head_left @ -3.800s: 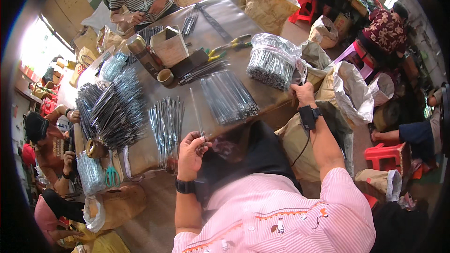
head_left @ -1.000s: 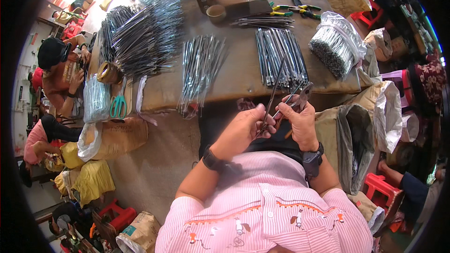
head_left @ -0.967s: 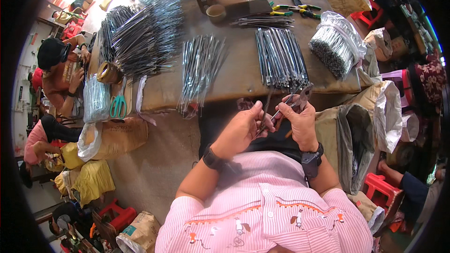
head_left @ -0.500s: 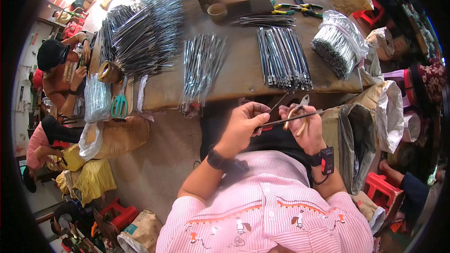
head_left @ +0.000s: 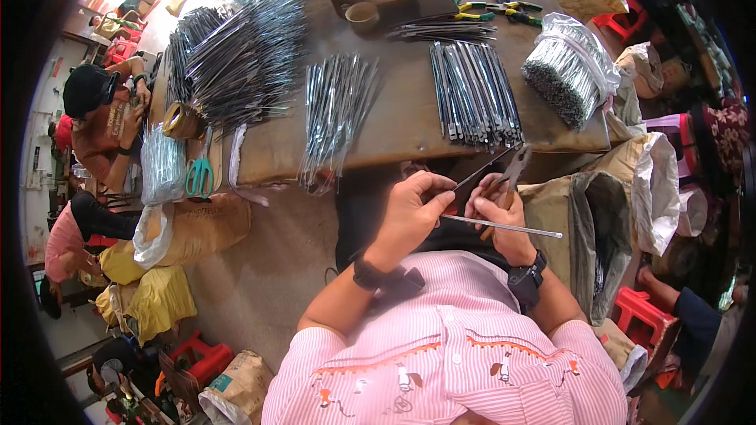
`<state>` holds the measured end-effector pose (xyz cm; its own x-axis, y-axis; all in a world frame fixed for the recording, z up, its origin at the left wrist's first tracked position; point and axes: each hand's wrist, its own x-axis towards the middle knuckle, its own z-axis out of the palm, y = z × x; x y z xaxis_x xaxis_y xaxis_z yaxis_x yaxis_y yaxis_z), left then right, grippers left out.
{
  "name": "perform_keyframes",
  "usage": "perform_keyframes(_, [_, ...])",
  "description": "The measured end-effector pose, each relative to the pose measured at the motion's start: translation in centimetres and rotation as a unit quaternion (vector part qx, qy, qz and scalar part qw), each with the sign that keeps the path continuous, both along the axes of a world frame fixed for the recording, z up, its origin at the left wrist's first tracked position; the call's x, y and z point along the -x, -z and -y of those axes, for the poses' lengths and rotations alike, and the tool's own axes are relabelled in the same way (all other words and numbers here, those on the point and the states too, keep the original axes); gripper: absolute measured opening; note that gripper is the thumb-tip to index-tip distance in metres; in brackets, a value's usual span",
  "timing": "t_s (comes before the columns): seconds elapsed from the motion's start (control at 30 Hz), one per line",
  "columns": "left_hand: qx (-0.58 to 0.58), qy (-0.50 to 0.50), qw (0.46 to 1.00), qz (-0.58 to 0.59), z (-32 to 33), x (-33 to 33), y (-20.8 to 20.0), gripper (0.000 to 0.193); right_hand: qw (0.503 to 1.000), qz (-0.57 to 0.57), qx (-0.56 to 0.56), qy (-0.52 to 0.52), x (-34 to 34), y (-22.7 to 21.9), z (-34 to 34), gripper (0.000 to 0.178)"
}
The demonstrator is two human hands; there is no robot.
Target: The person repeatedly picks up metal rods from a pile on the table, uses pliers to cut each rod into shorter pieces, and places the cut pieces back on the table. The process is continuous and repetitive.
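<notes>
In front of my body, just off the table's near edge, both hands are close together. My left hand (head_left: 416,208) pinches a thin metal strip (head_left: 528,230), which runs out to the right below my right hand. A second, darker strip (head_left: 482,169) slants up and right from the left fingertips. My right hand (head_left: 508,224) is wrapped round pliers (head_left: 516,165) with brownish handles, their jaws pointing up toward the table. On the table beyond lie a neat row of dark flat strips (head_left: 475,94) and a looser bunch of shiny strips (head_left: 337,106).
A large heap of strips (head_left: 244,63) and teal scissors (head_left: 199,178) are at the left. Farther back stand a tape roll (head_left: 362,18) and yellow-black pliers (head_left: 504,12). A wrapped bundle (head_left: 568,71) sits right. Open sacks (head_left: 602,220) flank me; a co-worker (head_left: 102,126) sits left.
My right hand has turned, so the pliers' jaws now point up and right. The strip from my left hand has swung from slanting upward to slanting slightly downward on the right.
</notes>
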<state>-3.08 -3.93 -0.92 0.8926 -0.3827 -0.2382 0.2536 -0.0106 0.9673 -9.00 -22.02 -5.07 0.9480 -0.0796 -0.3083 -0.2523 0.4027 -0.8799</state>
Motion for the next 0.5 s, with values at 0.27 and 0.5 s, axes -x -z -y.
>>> perform_keyframes(0.27, [0.004,0.011,1.000,-0.006,0.3,0.0,-0.2,0.012,0.991,0.101,0.064,0.054,-2.0,-1.3,-1.9,0.016])
perform_keyframes(0.5, [0.046,0.036,0.997,-0.055,-0.4,-0.2,-0.2,0.011,0.991,0.115,0.052,0.049,-2.0,-2.0,-2.6,0.013])
